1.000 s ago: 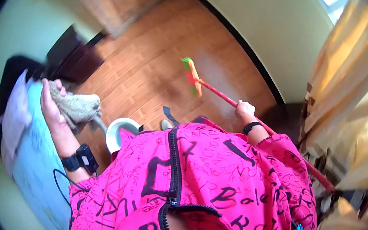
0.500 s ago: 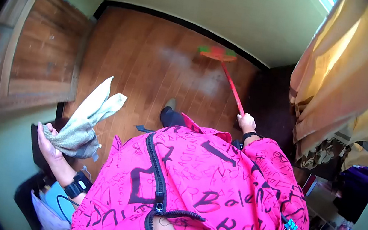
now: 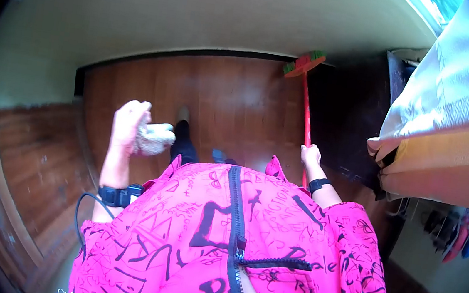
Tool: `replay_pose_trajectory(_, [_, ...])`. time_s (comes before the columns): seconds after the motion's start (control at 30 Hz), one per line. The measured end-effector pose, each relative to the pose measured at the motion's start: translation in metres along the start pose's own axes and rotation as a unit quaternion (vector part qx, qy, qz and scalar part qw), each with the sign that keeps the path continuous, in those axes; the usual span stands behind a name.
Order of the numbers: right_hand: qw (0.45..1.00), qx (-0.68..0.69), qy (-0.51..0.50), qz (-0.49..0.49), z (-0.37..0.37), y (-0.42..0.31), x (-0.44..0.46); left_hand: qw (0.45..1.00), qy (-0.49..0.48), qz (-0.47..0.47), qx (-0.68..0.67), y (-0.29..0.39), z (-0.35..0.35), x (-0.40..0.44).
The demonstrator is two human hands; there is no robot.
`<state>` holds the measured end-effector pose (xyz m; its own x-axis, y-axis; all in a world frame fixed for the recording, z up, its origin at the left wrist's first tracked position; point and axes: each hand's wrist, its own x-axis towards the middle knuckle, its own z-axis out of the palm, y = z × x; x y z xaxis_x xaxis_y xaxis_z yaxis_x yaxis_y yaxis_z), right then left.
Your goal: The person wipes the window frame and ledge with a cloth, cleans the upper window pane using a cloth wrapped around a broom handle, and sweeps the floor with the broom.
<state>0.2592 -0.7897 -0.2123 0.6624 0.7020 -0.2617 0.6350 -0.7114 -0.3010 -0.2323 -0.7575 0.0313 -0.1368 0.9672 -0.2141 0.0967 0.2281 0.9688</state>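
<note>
In the head view my left hand (image 3: 131, 124) is closed on a pale, bunched cloth (image 3: 154, 138), held up over the wooden floor at the left. My right hand (image 3: 311, 155) grips the red handle of a broom (image 3: 306, 111). The orange head with green and red bristles (image 3: 304, 65) is at the far wall's base, beside the dark furniture. The lower end of the handle passes behind the pink jacket.
A wooden door (image 3: 35, 173) stands at the left. Dark furniture (image 3: 348, 114) is at the right, near a white and yellow curtain (image 3: 449, 133). Slippers (image 3: 462, 236) hang at the lower right. My foot (image 3: 183, 115) is on the wooden floor (image 3: 242, 88).
The view has turned toward the far wall and dark furniture. The broom head has moved right to the wall. My left hand has raised the cloth, which is now more bunched.
</note>
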Motion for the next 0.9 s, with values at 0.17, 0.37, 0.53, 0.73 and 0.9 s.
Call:
replay_pose_trajectory(0.17, [0.994, -0.015, -0.089, 0.059, 0.009, -0.019, 0.017, 0.991, -0.085, -0.034, 0.098, -0.026, 0.055, -0.009])
replay_pose_trajectory(0.37, [0.983, 0.038, -0.066, 0.169, -0.034, -0.088, 0.026, 0.935, -0.246, -0.122, 0.227, -0.013, 0.088, -0.015])
replay_pose_trajectory(0.53, [0.958, 0.089, -0.09, 0.259, -0.007, -0.116, 0.052, 0.88, -0.35, -0.087, 0.308, -0.016, 0.127, -0.024])
replay_pose_trajectory(0.73, [0.931, 0.174, -0.048, 0.318, 0.041, -0.169, 0.071, 0.805, -0.413, -0.164, 0.393, -0.016, 0.148, -0.031])
replay_pose_trajectory(0.9, [0.91, 0.199, -0.024, 0.362, 0.03, -0.204, 0.083, 0.818, -0.339, -0.188, 0.424, -0.041, 0.149, -0.031])
